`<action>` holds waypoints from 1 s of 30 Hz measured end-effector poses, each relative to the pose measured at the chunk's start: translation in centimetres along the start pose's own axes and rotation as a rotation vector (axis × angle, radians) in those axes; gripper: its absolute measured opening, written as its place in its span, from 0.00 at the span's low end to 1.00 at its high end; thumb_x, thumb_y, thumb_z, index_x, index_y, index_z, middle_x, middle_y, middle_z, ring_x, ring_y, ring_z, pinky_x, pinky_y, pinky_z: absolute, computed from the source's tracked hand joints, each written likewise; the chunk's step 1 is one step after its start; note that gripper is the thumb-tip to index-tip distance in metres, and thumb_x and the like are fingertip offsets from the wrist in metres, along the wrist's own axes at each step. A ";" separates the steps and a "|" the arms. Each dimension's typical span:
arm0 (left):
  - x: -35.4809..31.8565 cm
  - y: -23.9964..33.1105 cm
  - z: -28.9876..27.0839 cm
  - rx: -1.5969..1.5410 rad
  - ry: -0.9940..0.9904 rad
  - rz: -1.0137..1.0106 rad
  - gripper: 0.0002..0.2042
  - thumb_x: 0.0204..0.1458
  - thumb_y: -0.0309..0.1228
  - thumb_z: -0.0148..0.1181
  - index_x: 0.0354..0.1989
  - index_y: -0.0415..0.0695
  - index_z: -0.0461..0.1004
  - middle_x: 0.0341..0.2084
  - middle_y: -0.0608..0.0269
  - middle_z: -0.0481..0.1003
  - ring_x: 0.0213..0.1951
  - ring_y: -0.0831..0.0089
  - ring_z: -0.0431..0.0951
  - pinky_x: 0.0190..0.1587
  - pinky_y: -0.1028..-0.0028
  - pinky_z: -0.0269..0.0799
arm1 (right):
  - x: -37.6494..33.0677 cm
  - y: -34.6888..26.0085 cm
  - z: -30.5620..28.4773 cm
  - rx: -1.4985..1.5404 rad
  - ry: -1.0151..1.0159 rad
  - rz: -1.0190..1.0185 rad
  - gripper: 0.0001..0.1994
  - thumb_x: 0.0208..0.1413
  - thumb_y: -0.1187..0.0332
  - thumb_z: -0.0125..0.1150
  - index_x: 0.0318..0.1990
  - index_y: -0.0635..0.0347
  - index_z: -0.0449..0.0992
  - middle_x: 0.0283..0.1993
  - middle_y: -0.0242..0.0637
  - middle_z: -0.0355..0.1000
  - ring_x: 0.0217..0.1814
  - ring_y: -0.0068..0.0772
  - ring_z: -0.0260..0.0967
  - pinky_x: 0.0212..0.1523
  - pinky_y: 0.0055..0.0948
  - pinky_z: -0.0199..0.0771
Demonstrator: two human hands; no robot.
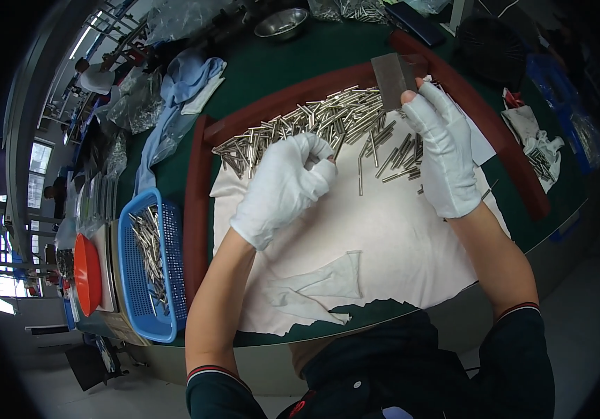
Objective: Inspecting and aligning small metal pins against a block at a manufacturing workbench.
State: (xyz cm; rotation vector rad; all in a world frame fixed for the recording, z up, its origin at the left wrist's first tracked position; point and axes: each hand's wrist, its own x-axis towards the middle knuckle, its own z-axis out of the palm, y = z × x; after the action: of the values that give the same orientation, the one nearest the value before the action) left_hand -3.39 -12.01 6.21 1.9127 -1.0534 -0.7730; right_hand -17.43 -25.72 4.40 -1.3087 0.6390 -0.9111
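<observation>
Many slim, silvery metal pins [300, 120] lie heaped along the far side of a pale cloth [397, 244]. Over the near edge of the heap is my left hand [289, 183], in a white glove with bare fingertips, thumb and fingers curled into a pinch. One pin appears close by its fingertips, but whatever is in the pinch is too small to make out. My right hand [446, 150], gloved the same way, grips a dark grey rectangular block [393, 80] near the far right corner. Several loose pins [401, 157] are spread on the cloth beside it.
A dark red raised frame [195, 202] borders the cloth on three sides. At the left stand a blue plastic basket [130, 279] containing metal pieces and an orange-red bowl [87, 276]. A spare white glove [328, 279] lies nearest me. Farther back is a metal bowl [280, 25].
</observation>
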 end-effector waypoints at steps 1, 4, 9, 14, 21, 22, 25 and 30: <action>-1.1 -0.3 -0.5 -0.223 -0.019 -0.062 0.07 0.49 0.31 0.57 0.28 0.38 0.72 0.20 0.64 0.74 0.20 0.81 0.70 0.23 0.81 0.65 | -0.1 0.2 -0.1 -0.019 -0.002 -0.001 0.44 0.45 0.49 0.67 0.60 0.77 0.55 0.44 0.41 0.70 0.46 0.23 0.66 0.47 0.18 0.63; -3.3 -2.7 -2.3 -0.730 -0.104 -0.140 0.08 0.51 0.32 0.59 0.33 0.40 0.72 0.21 0.63 0.73 0.20 0.82 0.69 0.21 0.85 0.61 | -0.4 0.2 0.0 -0.042 -0.015 -0.005 0.41 0.48 0.51 0.65 0.59 0.76 0.56 0.47 0.43 0.68 0.48 0.24 0.66 0.50 0.20 0.63; -4.9 -6.0 -2.9 -1.029 0.014 -0.129 0.06 0.52 0.25 0.57 0.37 0.39 0.70 0.25 0.60 0.74 0.22 0.79 0.72 0.24 0.83 0.67 | -0.7 0.5 0.8 -0.112 -0.066 0.015 0.39 0.50 0.51 0.63 0.59 0.75 0.57 0.50 0.45 0.67 0.51 0.26 0.64 0.53 0.22 0.61; -5.5 -7.3 -3.4 -0.967 0.043 -0.128 0.14 0.49 0.21 0.56 0.46 0.35 0.66 0.29 0.57 0.74 0.28 0.75 0.75 0.31 0.82 0.72 | -0.3 1.8 0.8 -0.268 -0.107 0.001 0.35 0.55 0.46 0.54 0.60 0.69 0.60 0.54 0.40 0.65 0.55 0.28 0.62 0.57 0.26 0.60; -5.8 -6.9 -4.0 -0.836 0.133 -0.161 0.18 0.47 0.18 0.52 0.48 0.31 0.65 0.32 0.57 0.74 0.32 0.75 0.77 0.35 0.81 0.73 | -0.7 1.8 1.4 -0.218 -0.112 0.032 0.39 0.52 0.47 0.58 0.61 0.71 0.57 0.51 0.42 0.65 0.54 0.28 0.62 0.57 0.24 0.58; -5.8 -6.7 -4.0 -0.805 0.140 -0.172 0.18 0.47 0.18 0.52 0.49 0.30 0.65 0.34 0.57 0.73 0.33 0.74 0.77 0.35 0.81 0.73 | -0.7 1.9 1.4 -0.215 -0.097 0.028 0.39 0.52 0.47 0.59 0.61 0.71 0.57 0.51 0.42 0.66 0.54 0.28 0.62 0.57 0.24 0.58; -6.0 -6.5 -4.1 -0.771 0.161 -0.197 0.18 0.47 0.18 0.51 0.49 0.30 0.64 0.35 0.57 0.73 0.35 0.74 0.77 0.36 0.80 0.73 | -0.7 2.1 1.5 -0.214 -0.076 0.025 0.38 0.52 0.47 0.59 0.61 0.71 0.57 0.51 0.42 0.66 0.54 0.28 0.62 0.57 0.24 0.58; -5.9 -6.2 -4.0 -0.753 0.173 -0.222 0.18 0.46 0.17 0.49 0.49 0.30 0.65 0.36 0.57 0.72 0.35 0.74 0.77 0.37 0.80 0.74 | -0.8 1.9 1.6 -0.216 -0.087 0.040 0.38 0.52 0.47 0.59 0.60 0.70 0.58 0.51 0.42 0.66 0.53 0.28 0.63 0.57 0.24 0.59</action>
State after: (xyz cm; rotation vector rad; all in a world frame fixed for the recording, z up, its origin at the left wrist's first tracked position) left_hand -0.54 -3.40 3.55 1.4088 -0.3546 -0.9405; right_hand -16.12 -24.18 2.79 -1.5138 0.7080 -0.7637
